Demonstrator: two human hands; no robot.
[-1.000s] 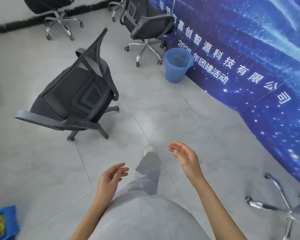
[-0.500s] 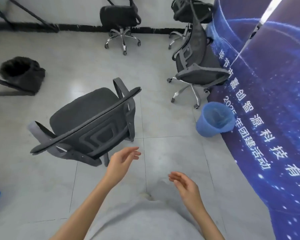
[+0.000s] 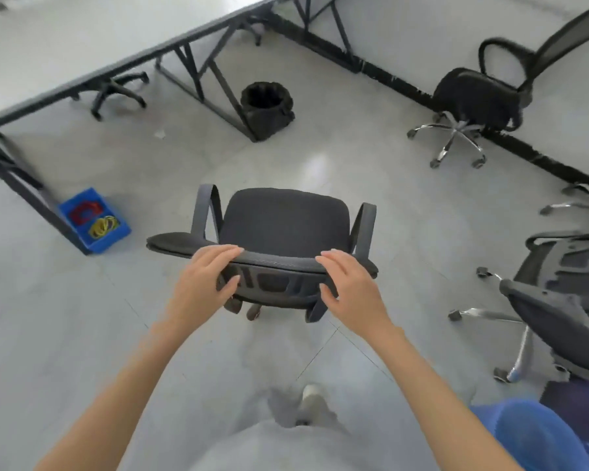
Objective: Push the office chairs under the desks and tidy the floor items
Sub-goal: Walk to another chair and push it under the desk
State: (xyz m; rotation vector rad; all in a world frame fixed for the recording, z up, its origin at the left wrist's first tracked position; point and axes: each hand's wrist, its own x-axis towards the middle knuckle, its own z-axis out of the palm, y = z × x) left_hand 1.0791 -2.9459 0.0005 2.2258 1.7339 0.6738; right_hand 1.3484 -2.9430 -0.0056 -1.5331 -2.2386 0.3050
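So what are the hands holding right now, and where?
Both the left hand and right hand grip the office chair by the top edge of its backrest.

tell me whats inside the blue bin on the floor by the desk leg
The blue bin holds a red coil and a bundle of yellow loops. Anything beneath them is covered.

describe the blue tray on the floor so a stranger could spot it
Start at the long white desk upper left. By its nearest black leg sits the blue tray. It alone holds loops, red and yellow.
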